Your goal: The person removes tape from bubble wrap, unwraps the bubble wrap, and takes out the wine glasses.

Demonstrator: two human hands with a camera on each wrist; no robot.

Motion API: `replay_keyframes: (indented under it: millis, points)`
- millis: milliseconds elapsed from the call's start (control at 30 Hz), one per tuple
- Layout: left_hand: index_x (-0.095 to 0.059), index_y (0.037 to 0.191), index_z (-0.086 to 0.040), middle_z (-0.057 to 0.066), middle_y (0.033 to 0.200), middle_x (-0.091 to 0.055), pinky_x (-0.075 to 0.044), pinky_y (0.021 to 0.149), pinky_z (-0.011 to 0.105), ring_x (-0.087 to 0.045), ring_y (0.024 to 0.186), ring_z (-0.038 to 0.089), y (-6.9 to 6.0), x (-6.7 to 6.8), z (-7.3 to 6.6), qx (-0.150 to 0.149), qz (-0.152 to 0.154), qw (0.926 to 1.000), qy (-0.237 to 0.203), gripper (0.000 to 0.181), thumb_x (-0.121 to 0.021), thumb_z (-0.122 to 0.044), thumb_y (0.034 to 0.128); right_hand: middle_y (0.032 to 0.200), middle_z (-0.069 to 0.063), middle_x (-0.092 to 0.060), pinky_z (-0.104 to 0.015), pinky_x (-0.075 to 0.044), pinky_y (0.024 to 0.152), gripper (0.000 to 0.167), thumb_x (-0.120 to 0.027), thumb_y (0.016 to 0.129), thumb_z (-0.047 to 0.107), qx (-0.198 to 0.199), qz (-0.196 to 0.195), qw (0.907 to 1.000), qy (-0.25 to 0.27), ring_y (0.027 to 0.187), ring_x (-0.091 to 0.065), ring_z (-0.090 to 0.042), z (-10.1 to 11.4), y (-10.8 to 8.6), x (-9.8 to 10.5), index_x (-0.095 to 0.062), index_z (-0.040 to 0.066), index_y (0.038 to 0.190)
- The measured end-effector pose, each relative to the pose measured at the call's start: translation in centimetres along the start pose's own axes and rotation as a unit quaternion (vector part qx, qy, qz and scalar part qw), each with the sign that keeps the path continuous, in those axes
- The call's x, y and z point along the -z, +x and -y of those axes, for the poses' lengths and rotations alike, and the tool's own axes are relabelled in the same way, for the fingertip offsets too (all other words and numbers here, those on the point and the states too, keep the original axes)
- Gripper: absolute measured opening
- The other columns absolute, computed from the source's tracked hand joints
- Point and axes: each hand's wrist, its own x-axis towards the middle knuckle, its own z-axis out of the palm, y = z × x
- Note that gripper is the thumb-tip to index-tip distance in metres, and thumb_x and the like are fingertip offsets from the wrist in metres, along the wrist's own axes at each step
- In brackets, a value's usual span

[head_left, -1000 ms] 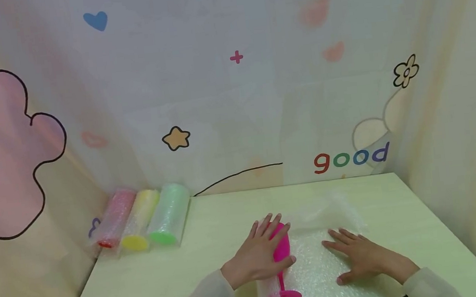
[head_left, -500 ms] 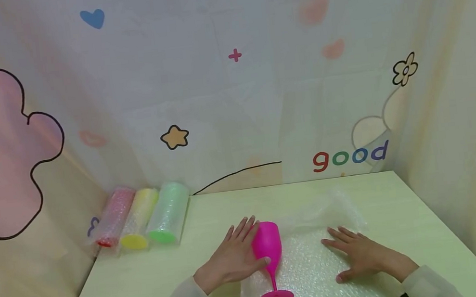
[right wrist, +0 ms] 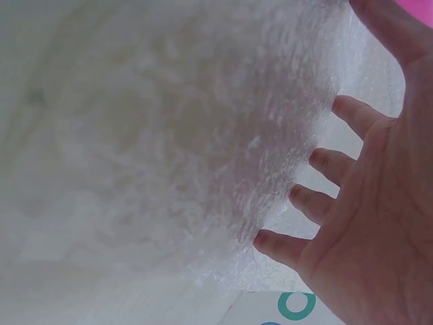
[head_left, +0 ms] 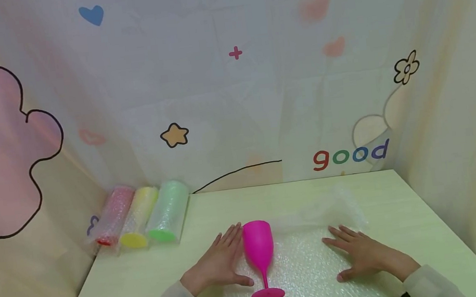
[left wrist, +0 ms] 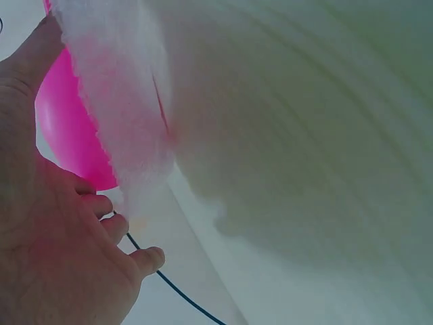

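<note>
The cup (head_left: 258, 240) is pink and lies on its side on the bubble wrap (head_left: 307, 267), on the pale table (head_left: 214, 209). Its top points to 12 o'clock and its round foot to 6 o'clock.

The left hand (head_left: 217, 266) is at 9 o'clock from the cup. Its fingers are stretched out and it grips nothing. The fingertips are right beside the cup; I cannot tell if they touch it. The thumb is over the wrap.

The right hand (head_left: 364, 254) is at 3 o'clock from the cup, well apart from it. It grips nothing too. Its fingers are spread wide, and in the right wrist view their tips are against the wrap. A thin, see-through part of the wrap goes out to 2 o'clock from the cup.

At 10 o'clock from the cup, three bundles lie side by side in bubble wrap: a red one (head_left: 117, 204), a yellow one (head_left: 138, 217) and a green one (head_left: 169, 209).

Behind the table hangs a cloth (head_left: 233, 105) with pictures on it. It has a star (head_left: 174, 135) at 11 o'clock from the cup and the word "good" (head_left: 354, 154) at 2 o'clock.
</note>
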Motion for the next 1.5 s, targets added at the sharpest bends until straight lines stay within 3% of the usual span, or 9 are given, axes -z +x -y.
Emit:
replay_keyframes:
  millis: [233,567,900,1133,1233,1333,1433,1500]
  points:
    - [-0.013,0.157,-0.004,0.013,0.167,-0.007,-0.020,0.122,0.055,-0.007,0.155,0.031,-0.5,-0.4,0.8,0.030,0.009,0.9987,-0.040,0.127,-0.076,-0.068,0.0677,0.163,-0.017,-0.021,-0.078,-0.020,0.107,0.100,-0.073,0.070,0.066,0.001,0.000,1.0000,0.002,0.148,-0.016,-0.048,-0.1,0.1,-0.2,-0.037,0.022,0.152]
    - [-0.010,0.158,-0.004,0.014,0.167,-0.006,-0.018,0.122,0.056,-0.007,0.154,0.032,-0.6,-0.5,1.4,0.074,0.040,0.9940,-0.070,0.130,-0.077,-0.067,0.0658,0.163,-0.018,-0.021,-0.078,-0.020,0.107,0.100,-0.073,0.070,0.066,0.006,-0.002,1.0000,0.004,0.147,-0.017,-0.050,-0.1,0.1,-0.2,-0.037,0.021,0.152]
    - [-0.009,0.157,-0.003,0.015,0.166,-0.005,-0.004,0.121,0.063,0.000,0.154,0.036,0.1,-0.1,1.7,0.106,0.074,0.9897,-0.062,0.136,-0.078,-0.070,0.0619,0.163,-0.019,-0.021,-0.078,-0.019,0.107,0.099,-0.074,0.071,0.064,0.000,0.008,0.9999,0.009,0.147,-0.016,-0.050,0.2,-0.1,0.1,-0.037,0.020,0.152]
    - [-0.013,0.157,-0.001,0.018,0.166,-0.010,-0.007,0.121,0.064,-0.003,0.154,0.037,0.0,0.1,1.8,0.107,0.073,0.9902,-0.054,0.131,-0.078,-0.068,0.0644,0.163,-0.016,-0.021,-0.077,-0.020,0.108,0.099,-0.075,0.070,0.063,-0.013,0.012,0.9998,0.008,0.148,-0.016,-0.048,0.3,-0.2,0.2,-0.038,0.020,0.151]
    - [-0.022,0.155,0.001,0.021,0.164,-0.015,-0.014,0.119,0.065,-0.009,0.152,0.040,-0.4,0.6,1.6,0.096,0.041,0.9933,-0.050,0.118,-0.078,-0.060,0.0702,0.164,-0.015,-0.021,-0.076,-0.020,0.109,0.099,-0.075,0.070,0.063,-0.019,0.014,0.9997,0.007,0.149,-0.016,-0.047,0.3,-0.1,0.2,-0.038,0.021,0.151]
    - [-0.037,0.149,-0.002,0.019,0.156,-0.034,-0.033,0.113,0.060,-0.032,0.145,0.038,-1.0,1.4,1.0,0.092,-0.030,0.9936,-0.058,0.094,-0.076,-0.048,0.0772,0.163,-0.016,-0.021,-0.076,-0.019,0.108,0.099,-0.075,0.069,0.063,-0.017,0.013,0.9997,0.008,0.149,-0.016,-0.047,0.4,-0.1,0.2,-0.038,0.021,0.151]
    - [-0.057,0.131,-0.008,0.008,0.121,-0.062,-0.053,0.085,0.042,-0.061,0.107,0.025,-1.3,2.1,0.0,0.101,-0.096,0.9857,-0.095,0.061,-0.071,-0.043,0.0826,0.164,-0.015,-0.021,-0.076,-0.018,0.109,0.099,-0.075,0.069,0.064,-0.022,0.015,0.9996,0.010,0.149,-0.016,-0.047,0.4,-0.1,0.2,-0.038,0.021,0.151]
    - [-0.065,0.111,-0.013,-0.002,0.092,-0.065,-0.050,0.065,0.030,-0.060,0.078,0.015,-1.4,2.5,-0.7,0.110,-0.111,0.9796,-0.126,0.040,-0.068,-0.043,0.0852,0.164,-0.015,-0.021,-0.076,-0.018,0.109,0.099,-0.075,0.069,0.063,-0.024,0.015,0.9996,0.009,0.149,-0.016,-0.047,0.4,-0.1,0.2,-0.039,0.021,0.151]
